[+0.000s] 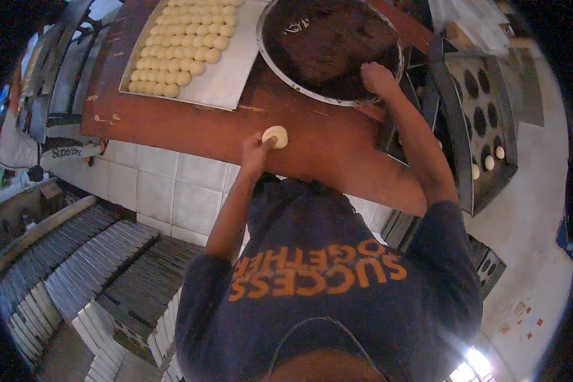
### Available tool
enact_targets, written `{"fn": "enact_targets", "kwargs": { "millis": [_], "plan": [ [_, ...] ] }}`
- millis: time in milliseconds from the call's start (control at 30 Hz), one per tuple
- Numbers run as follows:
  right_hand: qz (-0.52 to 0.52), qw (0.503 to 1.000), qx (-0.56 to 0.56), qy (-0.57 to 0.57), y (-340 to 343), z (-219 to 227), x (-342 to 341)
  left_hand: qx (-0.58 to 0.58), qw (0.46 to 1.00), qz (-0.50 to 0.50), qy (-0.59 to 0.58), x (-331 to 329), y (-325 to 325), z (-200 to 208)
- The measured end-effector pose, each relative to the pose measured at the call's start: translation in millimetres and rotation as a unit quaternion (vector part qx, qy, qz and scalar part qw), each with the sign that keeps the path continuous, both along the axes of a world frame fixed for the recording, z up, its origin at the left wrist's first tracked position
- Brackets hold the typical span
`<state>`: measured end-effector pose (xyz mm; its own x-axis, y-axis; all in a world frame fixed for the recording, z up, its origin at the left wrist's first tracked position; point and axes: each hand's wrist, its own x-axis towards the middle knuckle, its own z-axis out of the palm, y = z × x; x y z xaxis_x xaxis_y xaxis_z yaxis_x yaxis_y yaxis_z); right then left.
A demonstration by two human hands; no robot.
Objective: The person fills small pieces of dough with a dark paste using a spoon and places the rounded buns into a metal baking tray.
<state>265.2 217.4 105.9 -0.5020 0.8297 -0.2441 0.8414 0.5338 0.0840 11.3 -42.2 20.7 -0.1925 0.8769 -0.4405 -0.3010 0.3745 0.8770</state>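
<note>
A flattened round of pale dough (275,135) is gripped in my left hand (256,153), the thumb lying across it, just above the near part of the brown table. My right hand (378,79) reaches into the right side of a wide round metal basin (293,84). Its fingers are curled down against the dark brown paste (337,48) that fills the basin, and the fingertips are hidden. To the left of the basin, rows of pale dough balls (184,54) sit on a metal tray (226,89), whose right part is bare.
The brown wooden table (318,137) bears the tray and basin. On the right stands a dark baking pan (506,121) with round hollows, a few holding dough balls (489,163). Stacked dark pans (95,254) fill the lower left, beside pale floor tiles (159,178).
</note>
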Motion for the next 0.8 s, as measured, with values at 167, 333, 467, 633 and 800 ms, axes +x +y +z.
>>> {"fn": "enact_targets", "kwargs": {
  "millis": [167, 333, 467, 633, 800],
  "plan": [
    [0.074, 0.973, -0.218, 0.005, 9.1, 5.6, 9.8, -0.012, 0.986, 0.035, -0.160, -2.1, 24.9, 30.6],
    [-0.054, 0.875, -0.337, 0.345, -44.4, 73.0, -32.0, 0.026, 0.969, 0.043, -0.241, -15.8, 62.6, 72.4],
    [-0.041, 0.896, -0.065, 0.438, -93.6, 84.8, -65.7, 0.043, 0.943, 0.021, -0.328, -14.2, 95.8, 99.5],
    [-0.064, 0.888, 0.123, 0.439, -119.6, 70.3, -105.7, 0.055, 0.931, 0.042, -0.358, -1.8, 132.4, 114.9],
    [-0.085, 0.903, 0.147, 0.394, -129.8, 56.3, -131.6, 0.069, 0.865, 0.197, -0.456, -38.9, 173.0, 86.7]
  ]
}}
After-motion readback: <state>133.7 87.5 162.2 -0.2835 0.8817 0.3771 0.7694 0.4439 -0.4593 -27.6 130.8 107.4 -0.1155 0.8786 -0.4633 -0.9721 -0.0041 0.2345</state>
